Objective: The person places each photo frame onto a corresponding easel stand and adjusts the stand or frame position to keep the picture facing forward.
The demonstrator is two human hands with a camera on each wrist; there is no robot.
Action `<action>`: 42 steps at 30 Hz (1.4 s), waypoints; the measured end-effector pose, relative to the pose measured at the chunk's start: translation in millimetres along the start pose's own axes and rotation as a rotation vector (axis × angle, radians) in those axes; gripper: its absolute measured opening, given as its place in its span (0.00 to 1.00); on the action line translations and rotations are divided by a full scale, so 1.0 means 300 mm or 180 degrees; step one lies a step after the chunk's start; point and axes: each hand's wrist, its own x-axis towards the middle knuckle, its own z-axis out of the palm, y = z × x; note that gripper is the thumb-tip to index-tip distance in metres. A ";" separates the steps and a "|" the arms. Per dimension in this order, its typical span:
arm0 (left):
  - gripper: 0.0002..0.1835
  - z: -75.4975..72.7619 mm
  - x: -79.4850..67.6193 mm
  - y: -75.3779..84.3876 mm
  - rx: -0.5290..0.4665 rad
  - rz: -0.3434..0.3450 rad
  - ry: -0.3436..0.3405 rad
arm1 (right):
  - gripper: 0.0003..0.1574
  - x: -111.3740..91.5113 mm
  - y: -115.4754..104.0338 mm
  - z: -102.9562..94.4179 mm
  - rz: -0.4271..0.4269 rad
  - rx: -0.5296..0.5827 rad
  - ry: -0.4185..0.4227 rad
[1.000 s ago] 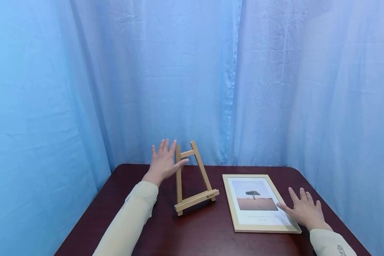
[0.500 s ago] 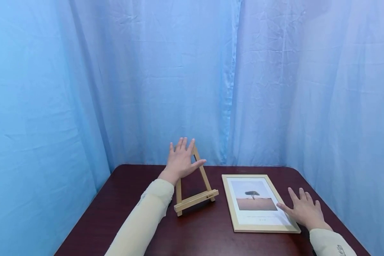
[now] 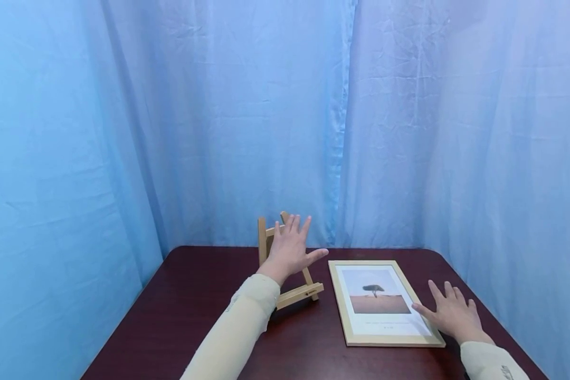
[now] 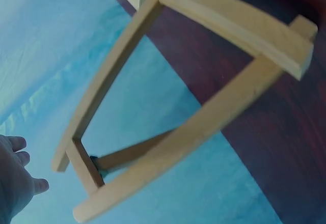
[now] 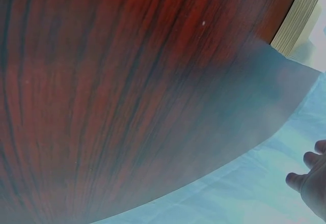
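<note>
Shifted rightward since the earlier frame: left hand, now in front of the right upright of the easel in the head view; observe no clear change in right hand, easel or picture frame. Note left hand spread wide, fingers nearly straight, gripping nothing; cannot confirm contact with the easel. Presumably kept wide to avoid hooking a thin upright. Note right hand also wide and without a grip, just beside the right edge of the frame, with thumb over or against that edge; cannot tell which. Next outward, find the easel standing near the middle of the table, with ledge toward the person and set at a slant. Probably stood on splayed uprights and rear strut for stability. To the right, find the frame lying flat, picture side up, probably for full support on the table. For movement, observe only a narrow strip of table between ledge and frame, and a broader stretch left of the easel. Allow for little margin at right, with the table's side edge near right hand. At the back, note the far table edge, then blue curtain close beyond.
</note>
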 end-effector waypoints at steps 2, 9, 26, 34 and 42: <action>0.53 0.013 -0.003 0.015 -0.0031 -0.0003 -0.0005 | 0.68 0.000 0.004 0.004 -0.0015 -0.0003 -0.0004; 0.52 0.053 -0.020 0.057 -0.0276 -0.0033 -0.0079 | 0.69 0.002 0.011 0.011 -0.0047 -0.0027 0.0007; 0.52 0.137 -0.061 0.132 -0.0598 -0.0146 -0.0220 | 0.69 0.000 0.015 0.007 -0.0036 -0.0007 -0.0030; 0.51 0.158 -0.078 0.160 -0.0933 -0.0228 -0.0252 | 0.67 -0.007 0.008 -0.005 0.0000 0.0031 -0.0029; 0.51 0.190 -0.097 0.177 -0.1212 -0.0303 -0.0346 | 0.64 -0.009 0.005 -0.013 -0.0039 0.0049 0.0017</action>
